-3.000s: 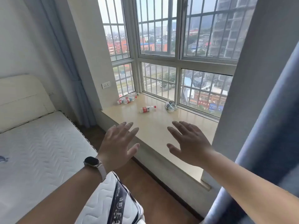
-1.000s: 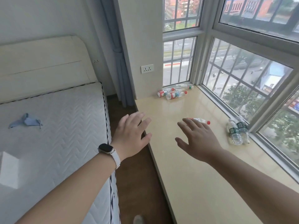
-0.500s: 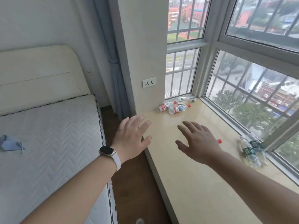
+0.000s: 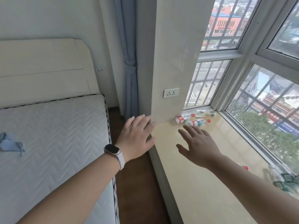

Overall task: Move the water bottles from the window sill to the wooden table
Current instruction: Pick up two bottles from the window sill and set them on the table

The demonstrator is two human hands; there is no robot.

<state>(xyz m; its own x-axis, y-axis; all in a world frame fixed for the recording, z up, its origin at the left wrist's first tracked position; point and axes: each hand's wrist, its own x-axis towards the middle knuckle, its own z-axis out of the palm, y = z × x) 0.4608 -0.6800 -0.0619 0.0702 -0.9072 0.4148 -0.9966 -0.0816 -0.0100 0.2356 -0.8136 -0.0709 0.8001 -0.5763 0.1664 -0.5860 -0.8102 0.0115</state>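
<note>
home bedroom, mattress (image 4: 53,130), headboard (image 4: 42,68), curtain (image 4: 127,62)

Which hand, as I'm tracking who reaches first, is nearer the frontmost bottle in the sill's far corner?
Right. The right hand is over the sill, fingertips just short of that bottle; the left hand is farther left, at the sill's edge.

No text reads clearly: the labels on the water bottles (image 4: 196,122) just beyond the right hand (image 4: 199,145) and the shop sign (image 4: 273,118) outside are blurred
</note>
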